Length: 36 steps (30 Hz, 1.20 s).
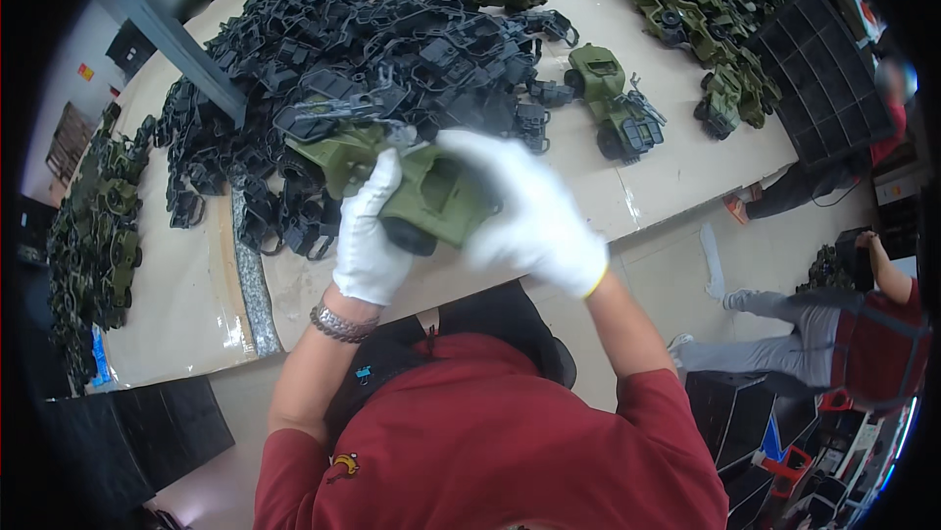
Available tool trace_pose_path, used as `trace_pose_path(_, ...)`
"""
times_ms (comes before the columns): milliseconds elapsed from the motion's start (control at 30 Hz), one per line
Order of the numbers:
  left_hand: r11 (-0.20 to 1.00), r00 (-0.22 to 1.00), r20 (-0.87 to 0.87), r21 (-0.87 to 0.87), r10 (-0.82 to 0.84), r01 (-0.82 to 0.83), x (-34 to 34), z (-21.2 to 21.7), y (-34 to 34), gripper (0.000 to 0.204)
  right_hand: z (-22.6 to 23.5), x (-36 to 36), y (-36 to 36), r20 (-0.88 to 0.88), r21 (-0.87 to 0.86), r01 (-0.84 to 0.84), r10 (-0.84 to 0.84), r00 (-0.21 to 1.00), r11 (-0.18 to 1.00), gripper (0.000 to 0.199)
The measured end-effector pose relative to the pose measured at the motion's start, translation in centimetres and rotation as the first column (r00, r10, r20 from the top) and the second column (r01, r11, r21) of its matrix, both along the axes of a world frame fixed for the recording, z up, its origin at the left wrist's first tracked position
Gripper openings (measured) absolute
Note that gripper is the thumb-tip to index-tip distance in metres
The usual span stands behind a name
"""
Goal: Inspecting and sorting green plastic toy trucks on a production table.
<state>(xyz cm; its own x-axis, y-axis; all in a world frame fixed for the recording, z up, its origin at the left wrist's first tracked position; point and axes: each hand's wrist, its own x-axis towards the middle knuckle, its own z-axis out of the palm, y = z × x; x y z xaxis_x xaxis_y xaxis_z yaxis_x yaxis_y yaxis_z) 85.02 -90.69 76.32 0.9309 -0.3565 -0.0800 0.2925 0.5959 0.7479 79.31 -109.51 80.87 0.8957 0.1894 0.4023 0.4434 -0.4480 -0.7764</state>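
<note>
Above the table's near edge I hold a green toy military vehicle (446,201), tilted, with dark wheels and a grey gun-like part on its far left end. My left hand (371,236), in a white glove, is closed on its left side, thumb pointing up along the body. Around the vehicle's right end curves my right hand (534,216), gloved too and smeared by motion; its fingertips are partly hidden. A second green toy vehicle (613,99) with a grey rack and gun stands on the table to the right.
A large heap of dark grey plastic frames (382,50) covers the table's middle. More green toy vehicles are piled at the left (108,236) and far right (686,15). A black compartment tray (823,74) leans at the right edge. Another person (833,339) stands at the right.
</note>
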Motion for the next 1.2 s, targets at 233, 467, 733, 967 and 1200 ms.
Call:
trace_pose_path(233,0.995,0.997,-0.003,0.060,-0.074,0.074,-3.0,-0.5,3.5,0.055,-5.7,9.6,-12.3,0.451,-0.680,0.540,-0.298,0.841,0.496,0.011)
trace_pose_path(467,0.995,1.000,-0.002,0.103,-0.010,0.010,-4.6,-0.3,4.2,0.055,-1.2,9.0,-11.1,0.691,-0.423,0.799,-0.419,0.590,0.428,0.007)
trace_pose_path(733,0.964,0.999,0.006,0.261,-0.052,0.048,-5.0,0.8,2.9,0.061,-6.1,2.1,-9.2,-0.196,-0.688,0.083,-0.294,0.935,0.721,0.025)
trace_pose_path(967,0.985,0.997,-0.071,0.173,-0.014,0.026,-4.6,-0.1,3.2,0.063,-6.5,1.0,-12.4,-0.044,-0.323,0.138,-0.161,0.986,0.936,0.051)
trace_pose_path(1200,1.000,1.000,-0.027,0.025,0.005,-0.005,-4.2,-1.5,2.9,0.052,-7.8,-4.1,-4.6,0.160,-0.572,0.520,-0.536,0.829,0.634,0.058)
